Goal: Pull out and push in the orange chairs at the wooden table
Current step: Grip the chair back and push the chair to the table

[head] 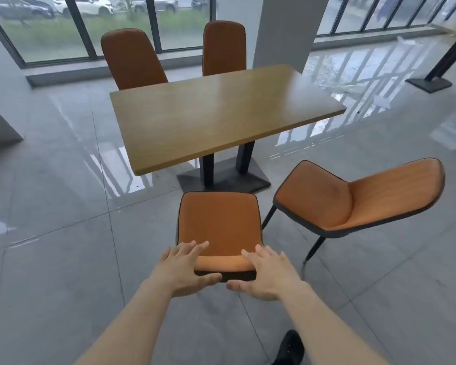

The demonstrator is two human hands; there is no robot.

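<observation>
An orange chair (219,222) stands pulled out in front of me, its seat clear of the wooden table (221,114). My left hand (187,270) grips the left end of its backrest top, fingers over the front and thumb behind. My right hand (266,272) grips the right end the same way. A second orange chair (353,198) stands to the right, pulled out and turned at an angle. Two more orange chairs (132,59) (223,47) are tucked in at the table's far side.
The table stands on a black pedestal base (221,177) on glossy grey tiles. A white pillar (284,30) rises behind the table. Another table's black leg and base (432,80) are at the far right. My black shoe (287,349) shows at the bottom.
</observation>
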